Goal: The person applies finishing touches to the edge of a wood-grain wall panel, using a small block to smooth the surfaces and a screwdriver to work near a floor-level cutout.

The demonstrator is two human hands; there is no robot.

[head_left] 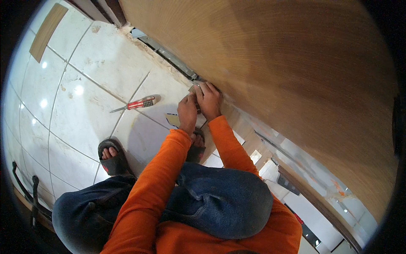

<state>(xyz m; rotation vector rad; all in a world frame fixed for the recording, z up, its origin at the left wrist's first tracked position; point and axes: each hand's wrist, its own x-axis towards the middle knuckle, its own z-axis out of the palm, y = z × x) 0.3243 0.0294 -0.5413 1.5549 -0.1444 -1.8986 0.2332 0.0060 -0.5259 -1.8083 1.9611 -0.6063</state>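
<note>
Wood panel (292, 67), upper right of frame. Tiled floor (91, 122), left. Right hand (208, 100), centre, fingers curled by panel's lower edge; left hand (187, 112) beside it, bent; can't tell what either grasps. Screwdriver (141, 103) on floor, left of centre.

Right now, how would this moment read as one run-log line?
right hand: at edge of wood-grain panel, grip unclear | left hand: beside right hand, grip unclear | red-handled screwdriver: lying on white floor tiles
</note>
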